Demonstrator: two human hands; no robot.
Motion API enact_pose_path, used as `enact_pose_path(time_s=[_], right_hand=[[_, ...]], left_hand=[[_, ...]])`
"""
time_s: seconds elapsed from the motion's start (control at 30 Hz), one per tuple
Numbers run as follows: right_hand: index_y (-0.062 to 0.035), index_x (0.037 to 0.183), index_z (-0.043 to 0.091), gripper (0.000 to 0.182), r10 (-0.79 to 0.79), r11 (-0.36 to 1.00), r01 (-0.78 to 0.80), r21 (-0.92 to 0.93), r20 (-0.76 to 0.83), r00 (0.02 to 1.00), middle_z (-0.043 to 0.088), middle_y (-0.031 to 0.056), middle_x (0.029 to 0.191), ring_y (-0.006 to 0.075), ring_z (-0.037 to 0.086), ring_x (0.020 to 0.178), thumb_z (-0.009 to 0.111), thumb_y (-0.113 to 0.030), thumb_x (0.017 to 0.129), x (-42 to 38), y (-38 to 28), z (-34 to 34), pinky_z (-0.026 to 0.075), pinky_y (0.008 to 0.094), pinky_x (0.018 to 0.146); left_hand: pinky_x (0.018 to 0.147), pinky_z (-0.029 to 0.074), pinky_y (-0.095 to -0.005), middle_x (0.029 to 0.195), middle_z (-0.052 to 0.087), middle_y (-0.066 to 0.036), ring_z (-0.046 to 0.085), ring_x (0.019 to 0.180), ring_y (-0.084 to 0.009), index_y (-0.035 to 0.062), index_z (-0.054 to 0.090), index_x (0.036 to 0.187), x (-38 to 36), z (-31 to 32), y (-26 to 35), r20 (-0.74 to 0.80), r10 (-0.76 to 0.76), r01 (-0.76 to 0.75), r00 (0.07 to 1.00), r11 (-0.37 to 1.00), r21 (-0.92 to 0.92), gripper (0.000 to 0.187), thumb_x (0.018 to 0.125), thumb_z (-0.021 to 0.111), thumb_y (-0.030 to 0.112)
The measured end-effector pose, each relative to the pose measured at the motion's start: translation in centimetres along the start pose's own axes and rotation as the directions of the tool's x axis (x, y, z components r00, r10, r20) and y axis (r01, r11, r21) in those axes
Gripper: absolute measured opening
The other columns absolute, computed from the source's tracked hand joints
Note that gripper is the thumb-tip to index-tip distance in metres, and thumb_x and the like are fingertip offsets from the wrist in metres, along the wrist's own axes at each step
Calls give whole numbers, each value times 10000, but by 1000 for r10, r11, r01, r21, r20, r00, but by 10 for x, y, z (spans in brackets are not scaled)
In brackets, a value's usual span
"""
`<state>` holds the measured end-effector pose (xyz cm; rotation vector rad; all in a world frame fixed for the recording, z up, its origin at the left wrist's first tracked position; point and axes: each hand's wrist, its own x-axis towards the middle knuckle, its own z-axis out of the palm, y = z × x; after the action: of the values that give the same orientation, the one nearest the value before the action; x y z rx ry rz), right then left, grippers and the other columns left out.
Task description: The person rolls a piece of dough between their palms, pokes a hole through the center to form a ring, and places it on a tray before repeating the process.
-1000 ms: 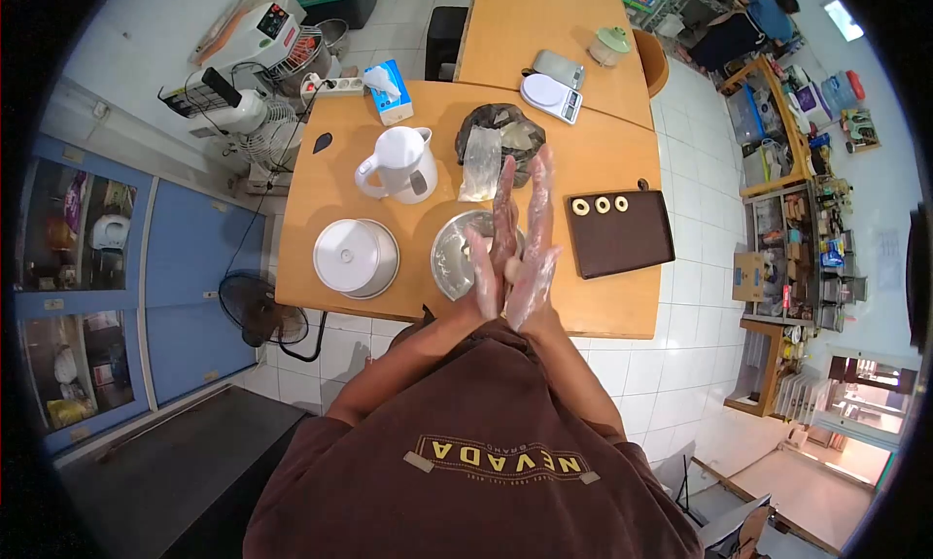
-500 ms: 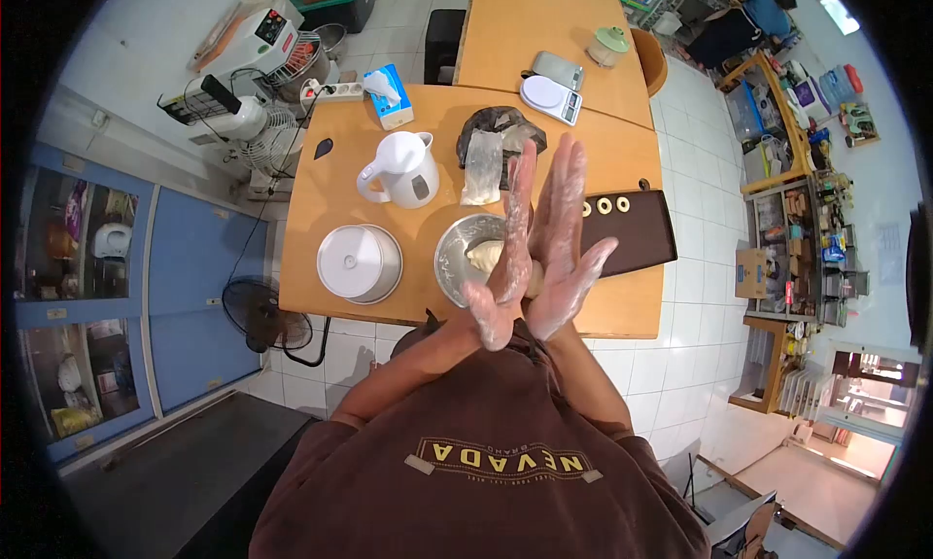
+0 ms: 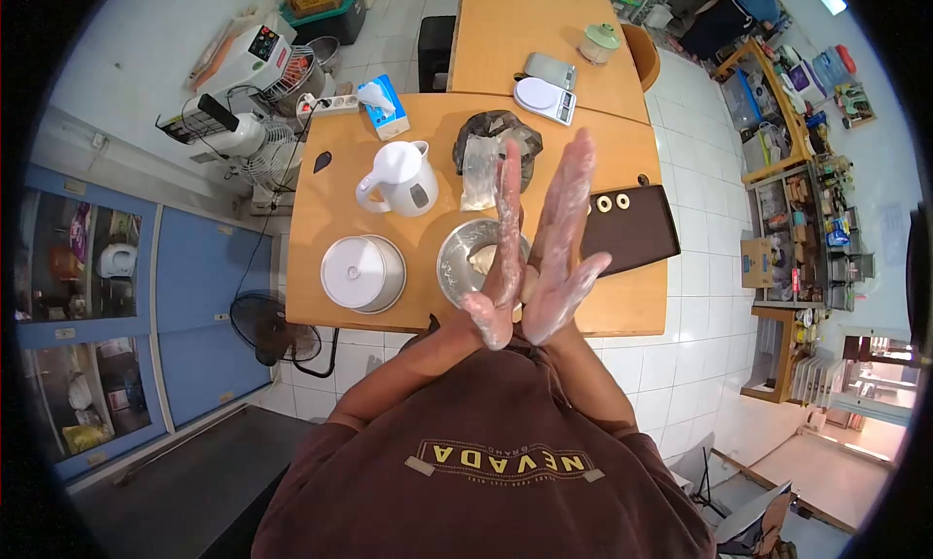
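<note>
My left hand [image 3: 501, 258] and my right hand [image 3: 562, 243] are raised in front of me, palms facing, fingers stretched out and dusted white. Between the palms, near their heels, sits a small pale piece of dough [image 3: 530, 285], mostly hidden by the hands. Just behind my left hand stands a metal bowl [image 3: 450, 270] with a lump of dough [image 3: 482, 260] inside. On the right, a dark baking tray [image 3: 632, 240] carries several ring-shaped dough pieces [image 3: 623, 201], some covered by my right hand.
The wooden table [image 3: 428, 311] holds a white lidded tub [image 3: 362, 273], a white electric kettle [image 3: 403, 178], a clear bag of white powder [image 3: 479, 175], a black plastic bag [image 3: 530, 136], a tissue box [image 3: 387, 112] and a kitchen scale [image 3: 544, 100]. A person [image 3: 729, 19] is far back right.
My fingers have spread a little further apart, with the right hand shifted slightly against the left. The dough piece is still between the palms. The whole view has tilted slightly.
</note>
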<state>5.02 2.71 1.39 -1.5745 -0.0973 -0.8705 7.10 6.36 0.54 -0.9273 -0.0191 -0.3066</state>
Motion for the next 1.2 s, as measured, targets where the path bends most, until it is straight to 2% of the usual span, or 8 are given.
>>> enact_pose_path(time_s=[0.03,0.07,0.1,0.2,0.37,0.67,0.97,1.2], right_hand=[[-40,1642,-38,1030,-10,1000,10,1,-49,999,-97,217,1709,370,-93,1581,30,-801,952,1,3,2,-70,528,1248],[-38,1643,-25,1039,-21,1000,21,1,-97,995,-95,206,1711,367,-100,1581,4,-805,943,2,6,5,-77,528,1250],[-37,1642,-31,1042,-27,1000,26,-12,-72,997,-97,208,1711,370,-101,1581,5,-807,941,-1,8,5,-75,532,1248],[-32,1639,-49,1053,-48,998,48,-47,5,999,-105,213,1708,379,-103,1579,5,-814,935,-17,20,5,-72,546,1243],[-33,1639,-53,1066,-52,998,53,-20,50,997,-112,216,1707,385,-102,1579,10,-825,928,-25,24,-4,-65,545,1244],[-49,1645,-31,1052,-12,999,10,-40,-44,999,-124,205,1708,371,-106,1580,22,-822,932,-1,13,0,-60,533,1248],[-53,1649,-9,1007,26,1000,-26,-4,55,998,-154,219,1700,382,-95,1580,59,-787,963,-16,10,-3,-55,550,1240],[-49,1642,-54,1072,-36,988,40,-152,32,999,-127,201,1709,384,-124,1575,0,-836,916,-2,21,-8,-105,551,1231]], left_hand=[[1245,-86,-513,1716,-122,-168,-118,1580,-339,106,-88,1648,2,3,18,119,-319,107,940,608,787,1172,837,69,938],[1247,-63,-524,1718,-92,-182,-90,1586,-343,124,-61,1657,5,7,30,-67,-582,-90,811,-237,967,1196,818,100,962],[1248,-62,-516,1726,-78,-153,-67,1591,-313,127,-59,1658,8,19,25,-113,-537,-50,836,-279,959,1261,769,121,1003],[1252,-61,-498,1733,-72,-114,-48,1593,-276,131,-64,1658,21,35,3,-79,-387,59,919,-63,996,1301,729,96,1028],[1252,-58,-471,1729,-111,-124,-68,1591,-283,87,-71,1651,25,13,32,-177,-494,-130,851,-526,841,1327,738,141,1025],[1249,-12,-518,1733,-96,-107,-84,1588,-312,108,-65,1655,12,25,11,-94,-466,47,880,-112,993,1295,751,127,1015],[1259,34,-512,1736,-95,-61,-53,1594,-288,149,-60,1660,20,-7,38,-112,-491,-32,864,-277,960,1225,793,158,987],[1247,-11,-534,1731,-92,-118,-67,1594,-292,136,-63,1659,10,19,22,-103,-494,8,863,-191,981,1275,752,118,1015]])
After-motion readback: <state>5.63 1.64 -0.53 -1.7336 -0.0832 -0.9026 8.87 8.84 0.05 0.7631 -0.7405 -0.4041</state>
